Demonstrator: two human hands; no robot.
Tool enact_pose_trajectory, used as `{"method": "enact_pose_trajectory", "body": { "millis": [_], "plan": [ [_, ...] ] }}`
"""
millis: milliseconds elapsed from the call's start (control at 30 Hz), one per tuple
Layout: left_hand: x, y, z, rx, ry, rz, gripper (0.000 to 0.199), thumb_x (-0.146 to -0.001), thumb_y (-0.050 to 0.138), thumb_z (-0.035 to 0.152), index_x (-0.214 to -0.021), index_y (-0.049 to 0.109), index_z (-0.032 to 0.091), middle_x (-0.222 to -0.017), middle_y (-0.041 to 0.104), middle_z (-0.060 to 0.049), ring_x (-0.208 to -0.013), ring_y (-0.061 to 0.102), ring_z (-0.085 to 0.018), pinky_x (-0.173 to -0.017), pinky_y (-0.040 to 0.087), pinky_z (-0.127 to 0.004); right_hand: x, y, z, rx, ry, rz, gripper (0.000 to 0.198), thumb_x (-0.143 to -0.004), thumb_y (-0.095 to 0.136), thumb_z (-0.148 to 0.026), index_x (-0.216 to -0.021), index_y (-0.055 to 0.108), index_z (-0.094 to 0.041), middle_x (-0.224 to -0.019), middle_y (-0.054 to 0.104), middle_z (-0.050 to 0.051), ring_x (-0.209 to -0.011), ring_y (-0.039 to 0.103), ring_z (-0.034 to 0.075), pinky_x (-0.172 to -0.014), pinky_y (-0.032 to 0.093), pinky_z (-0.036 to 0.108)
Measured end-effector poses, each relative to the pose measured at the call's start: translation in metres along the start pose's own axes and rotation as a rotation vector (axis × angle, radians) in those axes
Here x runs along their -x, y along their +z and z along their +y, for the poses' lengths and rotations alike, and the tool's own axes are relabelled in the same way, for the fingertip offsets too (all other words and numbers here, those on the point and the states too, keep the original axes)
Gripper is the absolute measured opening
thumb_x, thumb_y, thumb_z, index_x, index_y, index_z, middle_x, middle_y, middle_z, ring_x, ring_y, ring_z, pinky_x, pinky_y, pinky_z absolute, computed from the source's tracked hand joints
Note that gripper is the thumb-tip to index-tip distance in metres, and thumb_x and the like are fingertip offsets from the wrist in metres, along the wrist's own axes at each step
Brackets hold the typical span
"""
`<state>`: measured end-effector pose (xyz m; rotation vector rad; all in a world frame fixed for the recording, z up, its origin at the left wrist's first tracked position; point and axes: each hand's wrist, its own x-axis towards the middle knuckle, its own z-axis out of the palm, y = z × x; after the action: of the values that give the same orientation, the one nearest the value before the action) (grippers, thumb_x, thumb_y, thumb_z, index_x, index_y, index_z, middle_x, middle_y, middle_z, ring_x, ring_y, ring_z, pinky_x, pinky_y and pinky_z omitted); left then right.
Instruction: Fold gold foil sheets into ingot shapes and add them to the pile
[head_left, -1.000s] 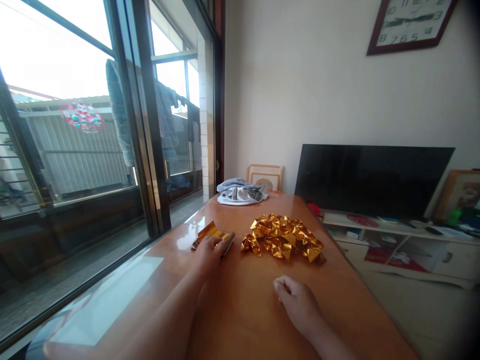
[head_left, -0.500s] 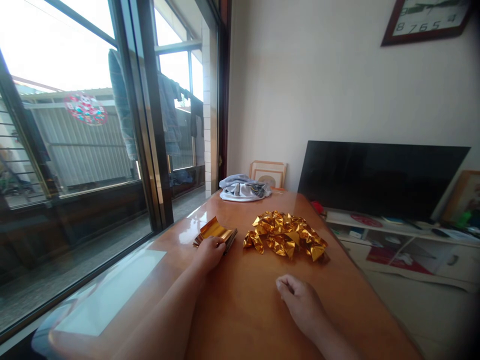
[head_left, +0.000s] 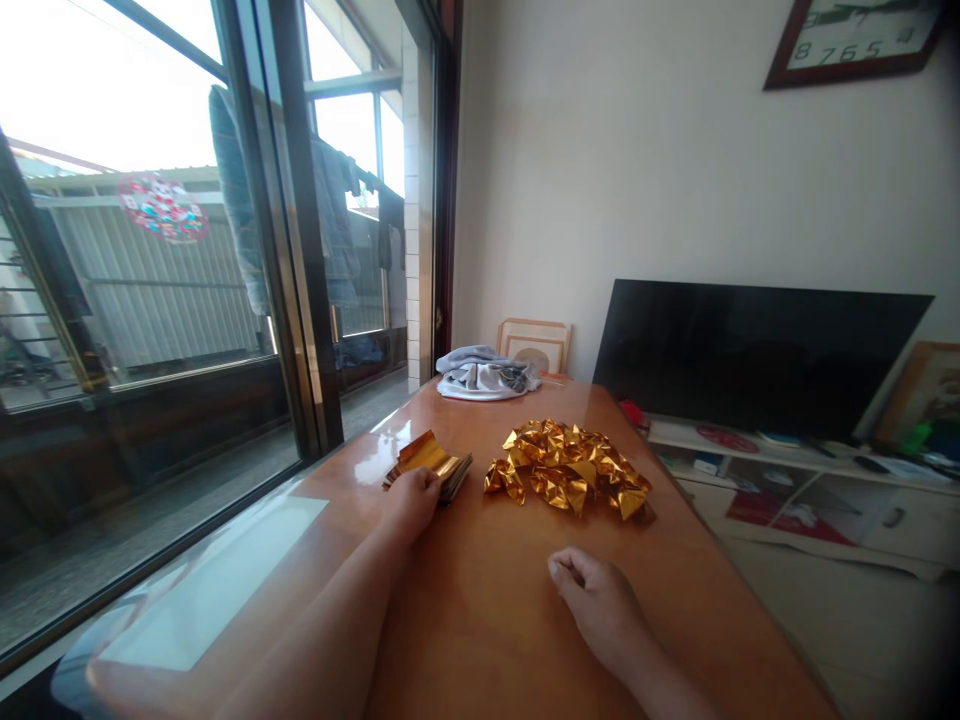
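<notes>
My left hand [head_left: 416, 497] is closed at the near edge of a stack of gold foil paper [head_left: 435, 462], its thumb and fingers pinching the edge of the paper. The upper sheets curl up at the far left side. My right hand [head_left: 592, 600] rests curled on the brown table [head_left: 480, 600], thumb against the bent fingers, with nothing showing in it. Beyond it and to the right of the stack lies a heap of folded gold foil pieces [head_left: 574, 468]; one or two sit at its left edge.
Folded grey cloth [head_left: 487, 375] lies at the table's far end, before leaning wooden frames [head_left: 534, 340]. A large black television [head_left: 757, 360] stands on a white cabinet [head_left: 825, 470] to the right. Glass sliding doors [head_left: 300, 250] run along the left.
My left hand has shifted slightly left along the foil stack and its fingers have drawn in. My right hand stays in nearly the same place, and the view has turned very slightly.
</notes>
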<state>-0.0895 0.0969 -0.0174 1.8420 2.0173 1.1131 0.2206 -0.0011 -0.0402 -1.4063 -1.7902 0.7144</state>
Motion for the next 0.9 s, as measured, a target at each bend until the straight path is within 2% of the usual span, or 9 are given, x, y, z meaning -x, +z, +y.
{"method": "enact_pose_trajectory", "body": {
  "millis": [167, 367, 533, 733, 900],
  "plan": [
    [-0.002, 0.002, -0.006, 0.078, -0.044, 0.033, 0.01, -0.077, 0.065, 0.027, -0.071, 0.069, 0.021, -0.072, 0.071, -0.002, -0.073, 0.064, -0.02, -0.063, 0.039, -0.027, -0.002, 0.002, 0.003, 0.003, 0.007, -0.01, 0.032, -0.09, 0.05, -0.047, -0.077, 0.065, -0.022, -0.07, 0.064, 0.0, -0.068, 0.057, 0.019, -0.062, 0.04, 0.027],
    [-0.002, 0.0, -0.005, 0.159, -0.076, 0.03, 0.02, -0.08, 0.063, 0.035, -0.074, 0.073, 0.019, -0.071, 0.072, -0.003, -0.07, 0.064, -0.02, -0.063, 0.041, -0.027, 0.0, 0.0, 0.001, 0.029, 0.004, -0.014, 0.032, -0.092, 0.049, -0.046, -0.077, 0.064, -0.022, -0.07, 0.063, 0.0, -0.069, 0.058, 0.019, -0.062, 0.039, 0.027],
    [0.002, -0.004, 0.002, 0.227, -0.103, 0.026, 0.021, -0.081, 0.058, 0.031, -0.078, 0.076, 0.02, -0.074, 0.074, -0.002, -0.072, 0.066, -0.021, -0.065, 0.044, -0.028, 0.0, -0.001, 0.0, 0.028, 0.0, -0.009, 0.031, -0.092, 0.05, -0.046, -0.079, 0.065, -0.022, -0.071, 0.063, -0.001, -0.067, 0.057, 0.018, -0.062, 0.039, 0.027],
    [0.005, -0.008, 0.008, 0.274, -0.146, 0.084, 0.016, -0.079, 0.062, 0.03, -0.078, 0.072, 0.018, -0.074, 0.073, -0.003, -0.07, 0.066, -0.02, -0.062, 0.044, -0.029, 0.0, -0.002, 0.0, 0.013, 0.0, -0.007, 0.03, -0.09, 0.051, -0.045, -0.078, 0.065, -0.022, -0.069, 0.061, -0.001, -0.065, 0.056, 0.018, -0.06, 0.039, 0.027],
    [0.005, -0.014, 0.012, 0.26, -0.13, 0.156, 0.015, -0.078, 0.064, 0.033, -0.081, 0.069, 0.02, -0.075, 0.072, -0.002, -0.074, 0.066, -0.021, -0.064, 0.044, -0.029, 0.001, -0.002, -0.003, 0.005, 0.003, -0.01, 0.03, -0.09, 0.052, -0.045, -0.078, 0.065, -0.022, -0.069, 0.062, 0.0, -0.066, 0.057, 0.019, -0.06, 0.04, 0.026]
  ]
}}
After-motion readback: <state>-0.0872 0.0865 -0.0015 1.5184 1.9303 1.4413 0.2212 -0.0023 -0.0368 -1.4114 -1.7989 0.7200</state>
